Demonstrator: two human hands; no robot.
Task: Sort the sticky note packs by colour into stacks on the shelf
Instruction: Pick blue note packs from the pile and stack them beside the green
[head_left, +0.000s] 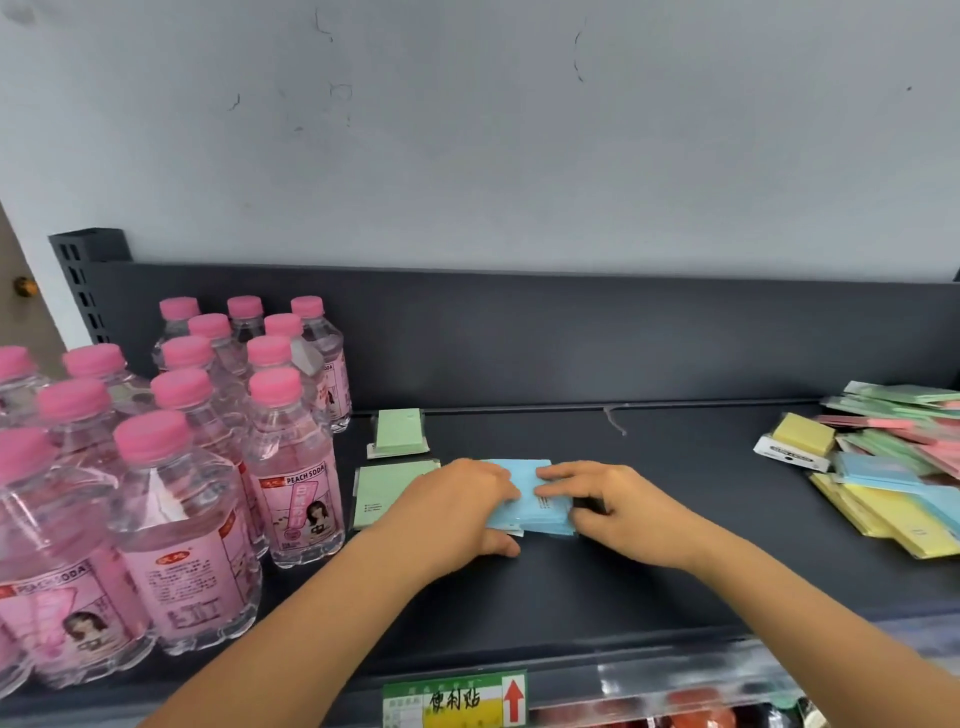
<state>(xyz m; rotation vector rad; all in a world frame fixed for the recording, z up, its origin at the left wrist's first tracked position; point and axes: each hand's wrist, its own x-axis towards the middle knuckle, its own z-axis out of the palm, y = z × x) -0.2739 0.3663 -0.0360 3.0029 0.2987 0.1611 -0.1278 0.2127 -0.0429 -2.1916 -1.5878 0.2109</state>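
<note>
The blue stack (543, 501) of sticky note packs lies flat near the middle of the dark shelf (649, 561), towards its front half. Both hands are on it. The left hand (457, 512) covers the stack's left side, its grip clenched round the packs: fingers curled down over the top and thumb against the front edge. The right hand (605, 506) holds the right side, fingers laid across the top and thumb tucked at the right edge, so its grip is also grasping the blue stack.

Just left of the blue stack, partly under the left hand, lies 1 green pack (382, 493). A 2nd, smaller green pack (399, 430) sits behind it, close to the shelf's back wall.

Well apart, at the right end of the shelf, a loose pile (878, 470) of green, pink, blue and yellow packs lies overlapping and unsorted, with 1 yellow pack (795, 435) on a white card at its left edge.

Pink-capped bottles (176, 519) labelled peach soda crowd the left end. A green and yellow price label (457, 699) with a red arrow sits on the shelf's front rail.
</note>
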